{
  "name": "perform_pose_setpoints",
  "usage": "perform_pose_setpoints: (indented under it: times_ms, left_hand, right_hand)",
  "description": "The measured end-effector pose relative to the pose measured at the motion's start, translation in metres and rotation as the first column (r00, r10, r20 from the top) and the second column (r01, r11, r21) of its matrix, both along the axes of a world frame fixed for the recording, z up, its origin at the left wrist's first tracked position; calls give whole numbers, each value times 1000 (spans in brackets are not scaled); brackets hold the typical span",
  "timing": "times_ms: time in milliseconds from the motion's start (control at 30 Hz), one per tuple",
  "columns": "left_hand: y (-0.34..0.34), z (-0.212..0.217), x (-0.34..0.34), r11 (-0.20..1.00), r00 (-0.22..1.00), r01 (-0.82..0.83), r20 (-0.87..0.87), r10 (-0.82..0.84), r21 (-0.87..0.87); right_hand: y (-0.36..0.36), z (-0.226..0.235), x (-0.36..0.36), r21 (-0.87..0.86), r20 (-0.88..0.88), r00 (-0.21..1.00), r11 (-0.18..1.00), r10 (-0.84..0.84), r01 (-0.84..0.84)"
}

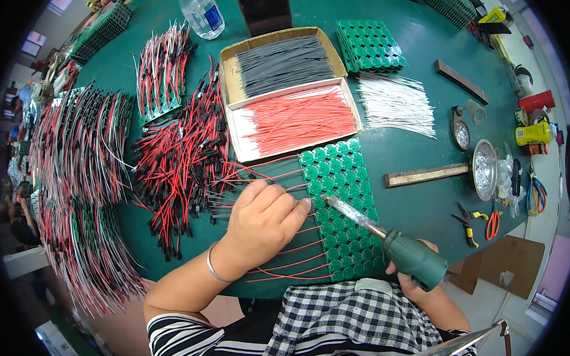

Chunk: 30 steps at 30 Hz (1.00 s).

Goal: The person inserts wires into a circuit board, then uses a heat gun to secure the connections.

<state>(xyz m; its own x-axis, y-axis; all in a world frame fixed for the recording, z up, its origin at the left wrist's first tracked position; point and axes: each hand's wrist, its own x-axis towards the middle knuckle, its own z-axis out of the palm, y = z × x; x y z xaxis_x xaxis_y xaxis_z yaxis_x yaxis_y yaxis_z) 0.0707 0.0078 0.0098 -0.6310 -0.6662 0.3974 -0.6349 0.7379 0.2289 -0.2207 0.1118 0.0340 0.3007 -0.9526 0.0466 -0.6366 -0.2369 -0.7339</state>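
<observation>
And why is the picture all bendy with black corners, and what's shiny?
In the head view, the fisheye lens bends things near the rim and leaves black corners; in the head view, light also glints on the clear bottle and iron's metal barrel.

Green tabletop (418, 217), open cardboard boxes (233, 85), loose white wires (395, 105), heaped red-and-black connector leads (178, 163), green circuit-board panel (338, 176), clear plastic bottle (201, 14)

Green board (353, 248) flat by the near edge of the surface (418, 214); red wires (302, 248) jut from its left side, grey wires (222, 205) fan nearby. Green-handled iron (400, 245) slants, tip near that side.
</observation>
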Motion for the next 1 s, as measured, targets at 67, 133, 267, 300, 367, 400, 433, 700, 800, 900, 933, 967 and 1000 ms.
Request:
perform_pose_setpoints:
  times_ms: [67,133,267,300,367,400,433,700,800,900,933,967,1000]
  left_hand:
    - [0,-3,-3,999,998,32,-48,-33,-19]
    - [5,-6,2,999,1000,-10,14,9,34]
    - [3,-7,2,1000,1000,-10,10,10,5]
    - [2,-9,1,1000,1000,-4,-10,4,-23]
    - [3,-9,1,999,1000,0,-30,-2,-50]
    - [3,-7,1,999,1000,-6,1,6,-32]
    - [4,-6,1,1000,999,-13,32,14,-15]
    - [3,-8,0,1000,1000,-17,17,17,-25]
    - [3,-8,0,1000,1000,-17,24,18,-23]
    - [3,-8,0,1000,1000,-14,19,14,-22]
    - [3,-8,0,1000,1000,-12,13,12,-22]
    - [3,-9,0,1000,1000,-10,13,10,-25]
    - [2,-10,0,999,1000,1,-8,-2,-38]
  right_hand:
    - [2,-5,-2,-15,-27,1000,1000,9,-9]
    - [-1,-7,4,11,31,999,999,30,-30]
    - [1,-10,6,23,71,997,1000,7,-8]
    - [1,-10,7,30,78,997,1000,3,-5]
    - [1,-11,6,37,85,996,999,0,-3]
    - [2,-13,4,-3,44,999,1000,14,-14]
    - [3,-14,3,-42,2,1000,999,26,-26]
    - [2,-13,7,34,83,996,999,-22,19]
    - [0,-4,2,7,-13,999,999,39,-39]
    - [-4,4,2,-31,5,999,999,36,-35]
    - [-4,6,2,-25,100,995,1000,-6,9]
    - [-3,6,3,-27,100,995,1000,-8,11]
    - [-2,6,5,24,147,987,998,-58,55]
